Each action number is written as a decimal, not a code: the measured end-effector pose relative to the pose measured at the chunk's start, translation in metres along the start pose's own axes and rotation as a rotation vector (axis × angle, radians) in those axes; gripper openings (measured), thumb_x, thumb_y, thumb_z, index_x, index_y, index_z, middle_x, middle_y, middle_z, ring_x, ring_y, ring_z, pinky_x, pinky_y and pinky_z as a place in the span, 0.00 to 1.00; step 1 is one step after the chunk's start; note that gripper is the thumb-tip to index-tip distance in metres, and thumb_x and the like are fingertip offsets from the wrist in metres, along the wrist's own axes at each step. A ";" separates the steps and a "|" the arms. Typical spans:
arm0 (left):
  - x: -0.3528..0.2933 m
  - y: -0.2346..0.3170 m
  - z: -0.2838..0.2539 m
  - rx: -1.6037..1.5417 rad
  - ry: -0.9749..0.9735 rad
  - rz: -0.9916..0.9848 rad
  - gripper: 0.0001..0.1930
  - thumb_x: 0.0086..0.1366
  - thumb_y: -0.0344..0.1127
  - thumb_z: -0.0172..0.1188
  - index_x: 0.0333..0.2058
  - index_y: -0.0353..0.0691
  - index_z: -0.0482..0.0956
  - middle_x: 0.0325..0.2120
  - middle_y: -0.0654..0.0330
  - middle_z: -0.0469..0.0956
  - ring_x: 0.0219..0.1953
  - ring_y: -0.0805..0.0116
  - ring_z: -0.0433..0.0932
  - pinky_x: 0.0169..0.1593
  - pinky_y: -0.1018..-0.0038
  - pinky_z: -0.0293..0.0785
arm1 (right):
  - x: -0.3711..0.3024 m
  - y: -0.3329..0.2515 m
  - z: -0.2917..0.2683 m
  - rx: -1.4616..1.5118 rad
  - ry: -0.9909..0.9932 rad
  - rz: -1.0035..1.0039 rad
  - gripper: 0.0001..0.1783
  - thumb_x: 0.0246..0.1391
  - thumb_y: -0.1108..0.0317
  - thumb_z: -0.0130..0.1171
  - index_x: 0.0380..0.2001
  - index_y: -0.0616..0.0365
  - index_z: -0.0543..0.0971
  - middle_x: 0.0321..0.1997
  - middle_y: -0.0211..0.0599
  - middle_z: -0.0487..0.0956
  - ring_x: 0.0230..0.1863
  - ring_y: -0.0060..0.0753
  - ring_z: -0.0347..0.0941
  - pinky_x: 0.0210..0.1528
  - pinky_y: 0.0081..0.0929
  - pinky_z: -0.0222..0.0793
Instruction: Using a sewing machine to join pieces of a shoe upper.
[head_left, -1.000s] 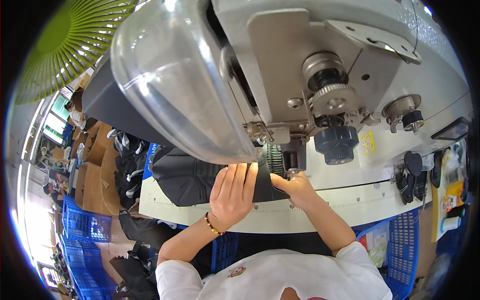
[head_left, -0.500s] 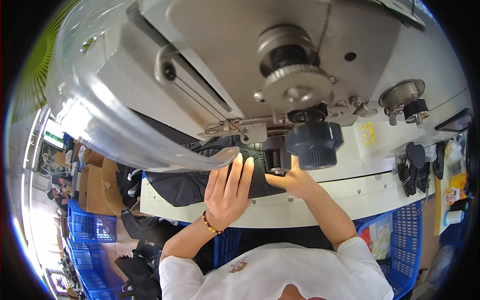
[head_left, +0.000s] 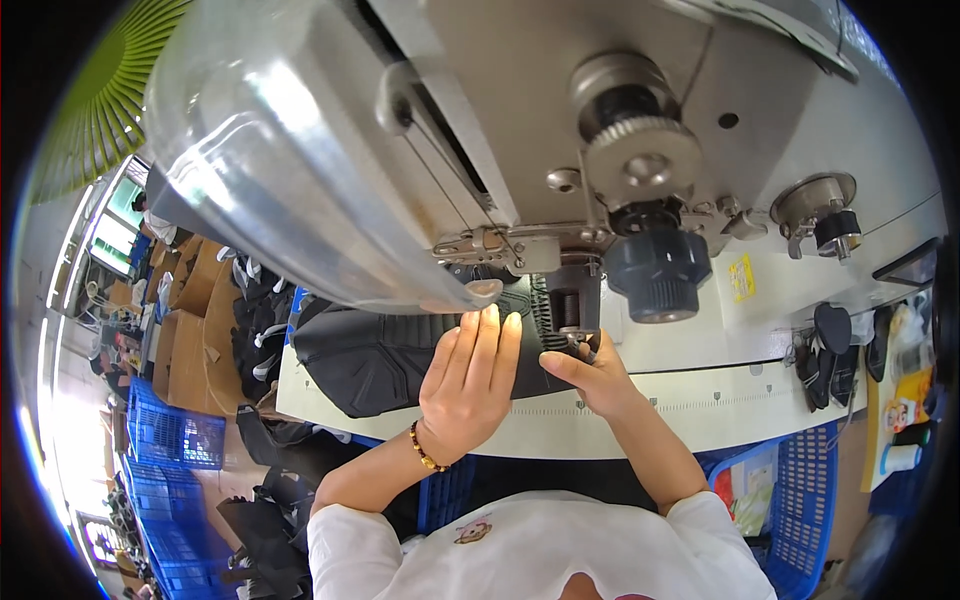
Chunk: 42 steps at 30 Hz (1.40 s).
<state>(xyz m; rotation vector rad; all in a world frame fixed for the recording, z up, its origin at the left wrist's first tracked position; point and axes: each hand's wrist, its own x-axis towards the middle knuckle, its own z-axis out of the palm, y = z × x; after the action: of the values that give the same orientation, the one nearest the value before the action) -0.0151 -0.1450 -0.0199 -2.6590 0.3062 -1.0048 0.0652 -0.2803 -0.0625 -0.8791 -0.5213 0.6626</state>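
A black moulded panel with raised ribs lies on the bed of a sewing machine, its far edge running under the needle area. My left hand rests flat on the panel, fingers stretched out close together just below the clear plastic guard. On the other side, my right hand pinches the panel's right edge, thumb on top; its other fingers are partly hidden behind the machine's foot area. A dark strip with a toothed, zipper-like edge shows beside the foot. The needle point itself is hidden.
A dark knob juts out above my right hand. Blue baskets stand below the table at right and left. Cardboard boxes and black pieces lie at left. Thread spools sit at far right.
The whole view has shifted, so the machine appears farther right. My right thumb now shows more fully on the panel's edge, and more of the toothed strip is visible. My left hand stays flat.
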 end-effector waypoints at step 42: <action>0.024 -0.015 -0.005 -0.173 -0.018 -0.019 0.24 0.33 0.26 0.52 0.37 0.32 0.73 0.25 0.60 0.68 0.28 0.66 0.70 0.40 0.72 0.68 | 0.014 -0.013 0.015 0.140 0.213 0.051 0.05 0.46 0.72 0.55 0.27 0.61 0.74 0.26 0.28 0.75 0.28 0.16 0.70 0.31 0.17 0.66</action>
<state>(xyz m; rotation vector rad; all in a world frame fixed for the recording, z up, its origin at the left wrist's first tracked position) 0.0007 -0.1394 0.0034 -2.8285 0.3811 -1.0011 0.0688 -0.2689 -0.0415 -0.8216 -0.2590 0.6357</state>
